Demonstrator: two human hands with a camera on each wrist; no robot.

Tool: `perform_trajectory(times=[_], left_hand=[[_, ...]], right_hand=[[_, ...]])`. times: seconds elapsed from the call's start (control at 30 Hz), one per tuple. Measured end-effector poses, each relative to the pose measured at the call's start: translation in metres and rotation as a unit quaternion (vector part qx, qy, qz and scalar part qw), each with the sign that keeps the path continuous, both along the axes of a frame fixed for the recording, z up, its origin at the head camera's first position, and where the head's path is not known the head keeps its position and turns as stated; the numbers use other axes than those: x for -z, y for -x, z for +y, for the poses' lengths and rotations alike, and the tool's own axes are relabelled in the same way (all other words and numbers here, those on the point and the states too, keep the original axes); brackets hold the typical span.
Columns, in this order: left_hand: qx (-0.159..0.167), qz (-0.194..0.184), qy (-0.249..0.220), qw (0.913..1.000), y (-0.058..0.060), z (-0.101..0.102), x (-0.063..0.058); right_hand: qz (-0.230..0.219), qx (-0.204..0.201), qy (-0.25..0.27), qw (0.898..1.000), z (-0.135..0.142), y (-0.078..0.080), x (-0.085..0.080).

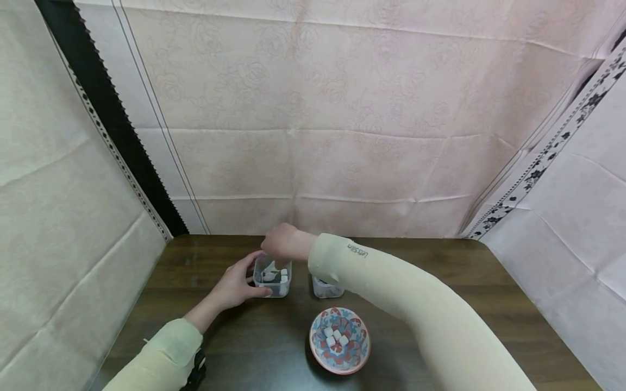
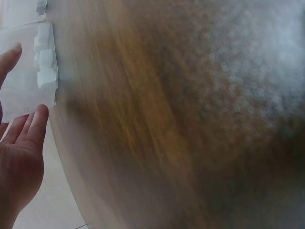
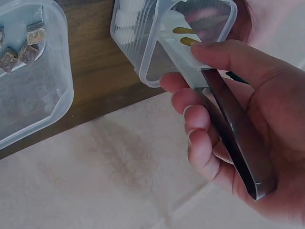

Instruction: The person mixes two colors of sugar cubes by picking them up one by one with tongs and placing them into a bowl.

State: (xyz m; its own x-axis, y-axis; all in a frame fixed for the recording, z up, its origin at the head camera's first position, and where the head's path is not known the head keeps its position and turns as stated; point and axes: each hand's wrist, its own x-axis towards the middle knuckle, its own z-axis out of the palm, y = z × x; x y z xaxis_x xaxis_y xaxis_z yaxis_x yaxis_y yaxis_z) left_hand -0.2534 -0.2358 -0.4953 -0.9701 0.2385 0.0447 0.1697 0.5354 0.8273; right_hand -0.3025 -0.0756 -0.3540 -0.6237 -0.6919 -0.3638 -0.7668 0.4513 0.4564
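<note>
My left hand (image 1: 235, 283) holds a clear plastic container (image 1: 271, 291) from its left side, thumb near the front edge and fingers farther back. White cubes (image 2: 45, 59) lie along one wall inside it. My right hand (image 1: 282, 241) is over the container's far edge. In the right wrist view it grips a pair of tongs (image 3: 238, 138) with dark metal arms and pale ends marked with yellow ovals. The ends of the tongs reach into the container's mouth; their tips are partly hidden by the wall.
A second clear container (image 1: 327, 292) stands to the right, partly under my right forearm; brownish chunks (image 3: 28, 53) lie in it. Nearer me, a patterned bowl (image 1: 359, 332) holds several white cubes (image 1: 330, 341). The wooden table (image 1: 254, 347) ends at a cloth backdrop (image 1: 342, 163).
</note>
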Motion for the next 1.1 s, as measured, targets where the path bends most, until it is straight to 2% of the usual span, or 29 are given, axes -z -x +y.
perform_trajectory(times=[0.17, 0.53, 0.8, 1.1], left_hand=[[0.004, 0.005, -0.002, 1.0, 0.0, 0.002, -0.001], [0.008, 0.014, -0.002, 0.9999, 0.001, 0.001, 0.002], [0.003, 0.013, -0.004, 0.9999, -0.001, 0.002, 0.001], [0.002, 0.015, 0.004, 0.9999, -0.002, 0.002, 0.001]], right_hand=[[-0.009, 0.002, 0.028, 1.0, 0.012, 0.002, -0.006], [-0.017, -0.007, 0.091, 0.996, 0.049, 0.001, -0.031], [-0.038, -0.01, 0.125, 0.991, 0.082, -0.007, -0.051], [-0.08, -0.008, 0.181, 0.98, 0.122, -0.018, -0.066]])
